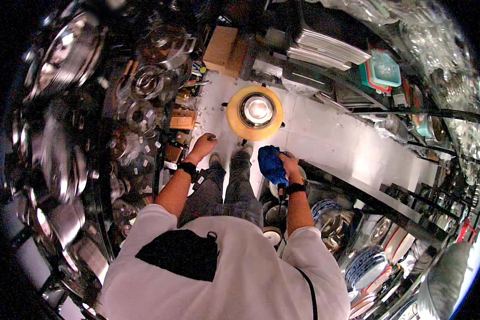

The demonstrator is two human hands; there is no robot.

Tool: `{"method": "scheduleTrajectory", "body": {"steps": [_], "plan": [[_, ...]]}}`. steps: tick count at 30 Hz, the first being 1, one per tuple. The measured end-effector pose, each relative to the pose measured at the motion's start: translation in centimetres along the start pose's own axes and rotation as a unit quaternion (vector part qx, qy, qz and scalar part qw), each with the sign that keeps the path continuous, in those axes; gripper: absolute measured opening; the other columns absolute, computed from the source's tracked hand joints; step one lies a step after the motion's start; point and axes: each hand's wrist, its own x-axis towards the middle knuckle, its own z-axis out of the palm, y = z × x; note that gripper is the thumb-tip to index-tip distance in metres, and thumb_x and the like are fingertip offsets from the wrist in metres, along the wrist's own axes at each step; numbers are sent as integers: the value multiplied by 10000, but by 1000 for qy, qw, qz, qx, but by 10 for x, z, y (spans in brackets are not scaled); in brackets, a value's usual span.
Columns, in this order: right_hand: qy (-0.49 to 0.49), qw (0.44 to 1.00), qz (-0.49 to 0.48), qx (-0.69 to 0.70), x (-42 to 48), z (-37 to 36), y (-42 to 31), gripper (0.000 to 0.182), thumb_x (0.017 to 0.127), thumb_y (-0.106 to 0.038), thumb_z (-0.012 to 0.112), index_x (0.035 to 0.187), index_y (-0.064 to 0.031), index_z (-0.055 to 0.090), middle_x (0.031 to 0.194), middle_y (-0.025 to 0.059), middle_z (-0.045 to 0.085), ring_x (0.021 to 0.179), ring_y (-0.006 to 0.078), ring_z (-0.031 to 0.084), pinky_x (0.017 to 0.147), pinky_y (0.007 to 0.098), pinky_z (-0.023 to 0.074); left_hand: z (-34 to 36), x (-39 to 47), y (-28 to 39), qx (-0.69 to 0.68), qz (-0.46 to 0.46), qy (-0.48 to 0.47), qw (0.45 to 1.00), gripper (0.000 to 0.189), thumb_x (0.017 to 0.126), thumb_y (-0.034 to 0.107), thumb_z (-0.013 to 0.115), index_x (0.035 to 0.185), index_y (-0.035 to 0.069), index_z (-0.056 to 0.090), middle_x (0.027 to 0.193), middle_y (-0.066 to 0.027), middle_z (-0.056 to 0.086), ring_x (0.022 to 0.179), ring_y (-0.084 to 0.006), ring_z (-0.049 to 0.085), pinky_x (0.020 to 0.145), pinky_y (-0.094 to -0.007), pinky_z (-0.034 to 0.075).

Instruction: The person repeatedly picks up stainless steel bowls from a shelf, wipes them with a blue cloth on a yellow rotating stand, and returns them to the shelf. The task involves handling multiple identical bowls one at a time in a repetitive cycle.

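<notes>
My right hand (290, 163) grips a bunched blue cloth (271, 165) at its upper right side. My left hand (204, 145) hangs in front of me with its fingers curled; a small dark patch shows at the fingertips, and whether anything is inside is hidden. Ahead of both hands stands a round yellow stool (234, 116) with dark feet at its edge. Round shiny metalware (259, 109), like a bowl or a pot, sits on the middle of its top. Neither hand touches the stool.
Metal and glass cookware (148, 82) crowds the shelves on my left. Cardboard boxes (221, 44) stand beyond the stool. Stacked metal trays (324, 48) and plastic baskets (385, 68) fill the right-hand rack. Patterned plates (366, 266) lie near my right elbow. Pale floor tiles (324, 120) run between.
</notes>
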Motion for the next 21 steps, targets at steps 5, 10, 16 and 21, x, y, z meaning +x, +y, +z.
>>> {"method": "scheduleTrajectory", "body": {"steps": [5,10,16,21], "plan": [[-219,960,-114,-130,109,-4,13,839,728,-110,682,1420,-75,208,933,122,652,850,210,609,728,313,502,39,91,-19,11,22,35,999,505,781,204,612,1226,-1,491,1084,-206,603,931,-282,602,824,-342,473],[-198,976,-15,-86,174,25,-8,980,733,-65,684,1457,-63,24,996,130,653,865,207,613,768,302,483,83,187,-9,12,38,25,999,657,772,157,582,1357,-9,335,1244,-223,502,1133,-276,497,954,-318,394],[-279,939,-72,-187,223,29,5,999,743,-70,693,1452,-57,-11,1114,148,601,910,223,609,769,293,491,124,268,-11,-31,-7,-55,998,681,764,141,534,1378,-17,286,1344,-243,412,1236,-332,424,1015,-328,343],[-227,965,69,108,220,37,8,975,750,-114,693,1457,-143,22,1103,177,574,910,276,615,749,373,525,146,271,-21,-104,80,-36,991,675,740,128,569,1349,-24,321,1287,-233,466,1180,-327,469,987,-334,366]]}}
